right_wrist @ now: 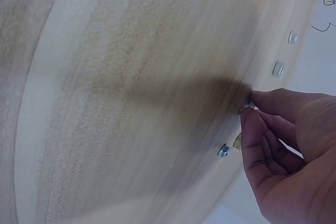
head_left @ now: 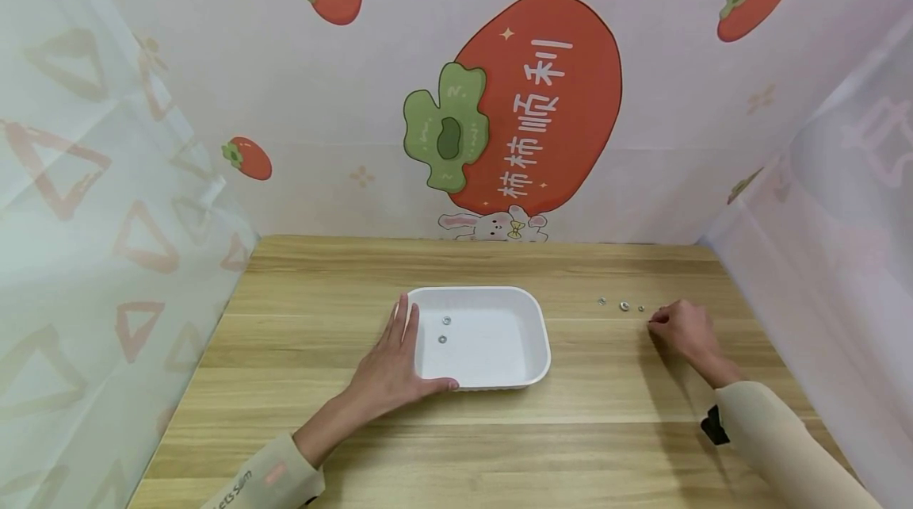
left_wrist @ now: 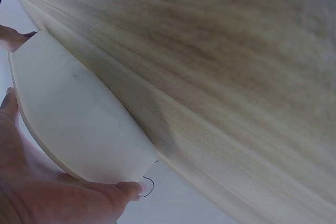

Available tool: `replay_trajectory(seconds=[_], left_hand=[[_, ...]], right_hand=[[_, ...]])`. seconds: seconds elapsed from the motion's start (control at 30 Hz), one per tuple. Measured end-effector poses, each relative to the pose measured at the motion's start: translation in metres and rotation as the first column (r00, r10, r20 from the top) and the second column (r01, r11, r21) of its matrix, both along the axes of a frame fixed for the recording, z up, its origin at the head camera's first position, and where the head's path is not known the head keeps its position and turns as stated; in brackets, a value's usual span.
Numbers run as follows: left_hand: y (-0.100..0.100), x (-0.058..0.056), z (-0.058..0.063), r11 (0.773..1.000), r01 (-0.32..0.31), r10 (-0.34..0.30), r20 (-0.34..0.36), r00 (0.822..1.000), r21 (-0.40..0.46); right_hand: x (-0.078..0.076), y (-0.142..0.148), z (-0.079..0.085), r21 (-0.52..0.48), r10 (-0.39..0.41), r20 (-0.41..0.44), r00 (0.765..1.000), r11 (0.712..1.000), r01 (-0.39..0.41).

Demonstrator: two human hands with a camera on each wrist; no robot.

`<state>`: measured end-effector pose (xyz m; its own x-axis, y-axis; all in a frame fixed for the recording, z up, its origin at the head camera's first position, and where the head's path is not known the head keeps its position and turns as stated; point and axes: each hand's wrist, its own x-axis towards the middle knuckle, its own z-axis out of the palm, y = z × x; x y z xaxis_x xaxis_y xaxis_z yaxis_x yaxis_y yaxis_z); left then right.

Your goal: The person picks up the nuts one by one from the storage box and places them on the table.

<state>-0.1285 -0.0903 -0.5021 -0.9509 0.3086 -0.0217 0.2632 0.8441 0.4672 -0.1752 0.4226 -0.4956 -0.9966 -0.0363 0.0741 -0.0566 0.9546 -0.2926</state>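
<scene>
A white rectangular tray stands mid-table with two small metal nuts inside, near its left end. My left hand rests spread against the tray's left side, fingers straight along the wall and thumb on the front rim. In the left wrist view the tray's outer wall fills the space beside the thumb. At the right, my right hand pinches a small metal piece, mostly hidden by thumb and index finger, close over the table. Beside those fingertips lies a loose nut.
Several small metal pieces lie in a row left of the right hand, including a larger nut. In the right wrist view a yellowish piece shows partly behind the fingers. A wood-grain table meets a printed back sheet.
</scene>
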Motion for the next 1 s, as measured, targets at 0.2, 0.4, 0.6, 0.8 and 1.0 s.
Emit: replay_trajectory(seconds=[0.2,0.4,0.6,0.8,1.0], left_hand=[[0.001,0.0,0.0,1.0,-0.002,0.002,0.009,1.0,0.001],[0.0,0.0,0.001,1.0,0.001,-0.001,0.01,1.0,0.003],[0.001,-0.001,0.002,1.0,0.003,-0.003,0.015,1.0,0.006],[0.001,0.0,0.002,1.0,0.002,-0.002,0.009,1.0,0.004],[0.0,0.0,0.003,1.0,0.002,-0.002,0.017,1.0,0.002]], right_hand=[[0.004,0.0,0.0,-0.039,-0.036,0.027,0.999,0.999,0.037],[0.004,0.0,0.0,-0.051,-0.024,0.008,1.0,0.998,0.024],[0.004,-0.003,0.008,-0.058,-0.036,0.014,0.999,0.998,0.037],[0.002,-0.01,0.017,-0.05,-0.007,-0.024,1.0,0.999,0.006],[0.001,-0.03,0.029,-0.035,0.034,-0.045,0.998,0.999,-0.036]])
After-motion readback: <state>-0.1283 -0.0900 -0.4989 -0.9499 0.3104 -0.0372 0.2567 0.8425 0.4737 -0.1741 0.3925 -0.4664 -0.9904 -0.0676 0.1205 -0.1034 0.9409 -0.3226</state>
